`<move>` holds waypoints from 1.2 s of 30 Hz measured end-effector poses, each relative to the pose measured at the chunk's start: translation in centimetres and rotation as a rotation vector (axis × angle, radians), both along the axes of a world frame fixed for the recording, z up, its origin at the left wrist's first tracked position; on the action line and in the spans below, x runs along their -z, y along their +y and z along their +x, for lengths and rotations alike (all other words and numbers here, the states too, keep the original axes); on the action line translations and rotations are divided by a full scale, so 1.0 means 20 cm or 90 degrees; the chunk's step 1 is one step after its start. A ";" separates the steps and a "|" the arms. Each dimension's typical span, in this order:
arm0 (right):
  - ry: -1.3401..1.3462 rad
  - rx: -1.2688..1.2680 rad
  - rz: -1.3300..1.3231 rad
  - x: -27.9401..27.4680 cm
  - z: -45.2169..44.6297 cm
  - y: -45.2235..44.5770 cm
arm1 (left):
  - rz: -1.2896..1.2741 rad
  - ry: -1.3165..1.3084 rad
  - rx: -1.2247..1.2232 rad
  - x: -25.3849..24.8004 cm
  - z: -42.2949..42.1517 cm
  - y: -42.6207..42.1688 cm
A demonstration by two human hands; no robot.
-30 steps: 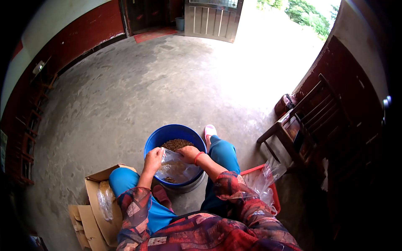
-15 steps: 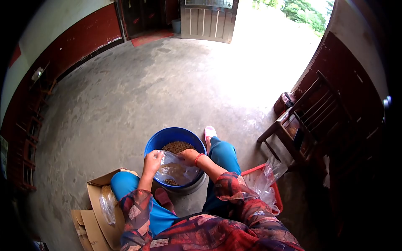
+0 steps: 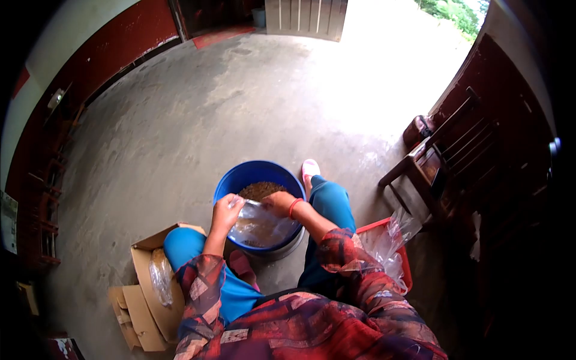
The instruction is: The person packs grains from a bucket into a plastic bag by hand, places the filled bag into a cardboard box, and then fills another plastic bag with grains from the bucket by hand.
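A clear plastic bag (image 3: 264, 228) hangs over the near half of a blue bucket (image 3: 230, 174) between my knees. My left hand (image 3: 225, 212) is closed on the bag's left edge, at the bucket's left rim. Over the middle of the bucket, my right hand (image 3: 278, 204) has its fingers closed at the bag's top edge, with fingertips partly hidden. Brown, loose, grainy material (image 3: 261, 191) lies in the bucket beyond my hands. More brown shows through the film, and I cannot tell whether it is inside the bag or beneath it.
By my left knee, an open cardboard box (image 3: 143, 264) bears a filled clear bag (image 3: 161, 276). On my right, a red tray (image 3: 408, 273) holds crumpled clear bags (image 3: 390, 249). A wooden chair (image 3: 414, 171) stands farther right, near a bright doorway (image 3: 384, 72).
The view has tipped down, so the bucket and hands appear higher and slightly to the right. Both hands remain at the bag's edge over the bucket.
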State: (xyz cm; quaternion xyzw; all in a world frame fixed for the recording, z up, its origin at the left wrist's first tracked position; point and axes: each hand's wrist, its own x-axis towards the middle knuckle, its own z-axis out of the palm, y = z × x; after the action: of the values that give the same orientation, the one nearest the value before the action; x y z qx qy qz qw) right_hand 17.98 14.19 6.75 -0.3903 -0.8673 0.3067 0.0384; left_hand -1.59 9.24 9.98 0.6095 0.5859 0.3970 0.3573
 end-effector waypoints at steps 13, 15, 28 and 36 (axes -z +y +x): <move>-0.076 -0.051 -0.026 -0.02 0.00 -0.02 | -0.012 0.191 0.048 0.00 0.01 0.00; -0.081 -0.053 -0.028 -0.01 0.00 -0.02 | -0.039 0.176 0.049 -0.03 0.02 -0.01; 0.066 -0.059 -0.065 -0.02 -0.03 0.00 | -0.240 0.251 0.320 -0.07 0.07 -0.06; 0.053 0.013 -0.046 0.05 -0.08 0.07 | -0.243 0.263 0.373 -0.08 0.10 -0.10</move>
State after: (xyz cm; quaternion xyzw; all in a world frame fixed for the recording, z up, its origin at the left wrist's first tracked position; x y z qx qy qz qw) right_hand 16.40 15.67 5.70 -0.3873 -0.8493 0.3530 0.0635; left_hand 0.38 7.28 11.53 0.7402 0.5099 0.0315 0.4372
